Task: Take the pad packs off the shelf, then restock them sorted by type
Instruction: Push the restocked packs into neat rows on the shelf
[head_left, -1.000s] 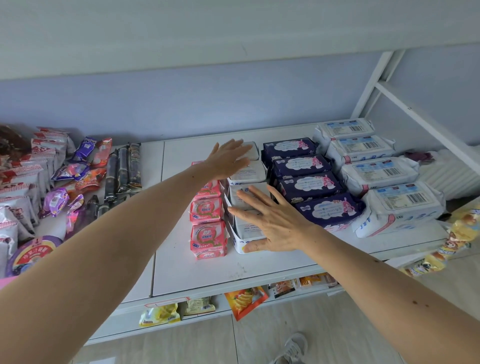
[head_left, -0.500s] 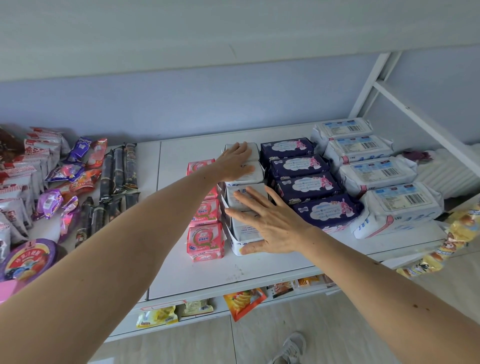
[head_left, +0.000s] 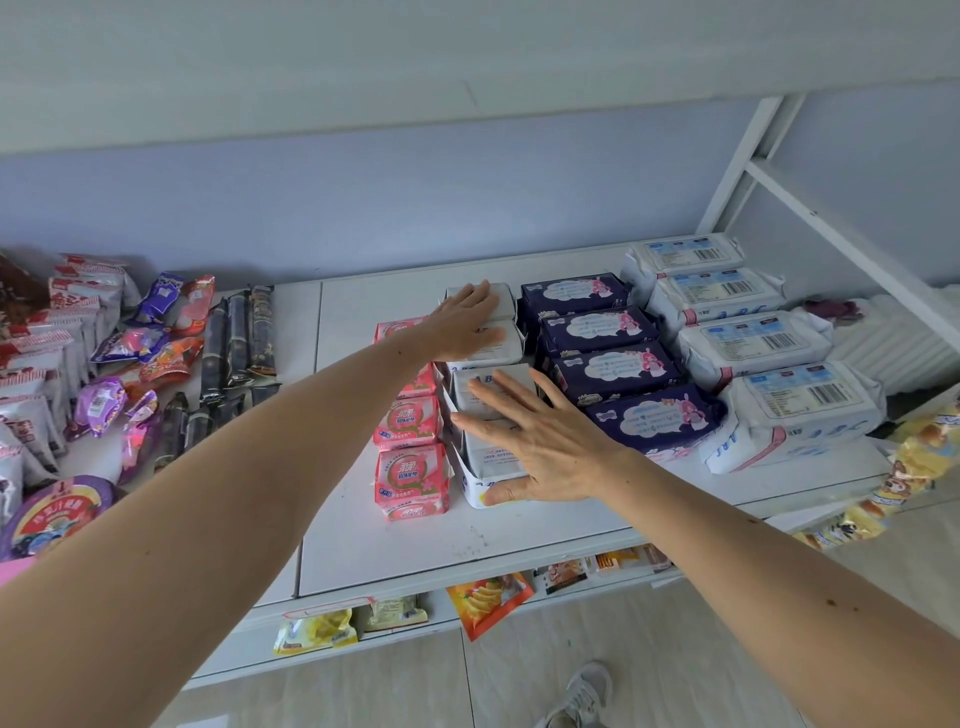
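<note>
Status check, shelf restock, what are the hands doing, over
Both hands open: left hand flat on rear white packs, right hand on front ones. Four sorted rows. Nothing in the way.

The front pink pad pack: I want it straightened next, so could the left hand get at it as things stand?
Probably yes. The front pink pad pack lies uncovered at the shelf's near side, just under the left forearm, while the left hand rests flat on the white packs farther back.

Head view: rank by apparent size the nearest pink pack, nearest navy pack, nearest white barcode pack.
1. White barcode pack, largest.
2. Navy pack.
3. Pink pack, smallest.
All sit near the front edge, so nearness barely skews it; the navy pack is partly hidden by the right hand.
</note>
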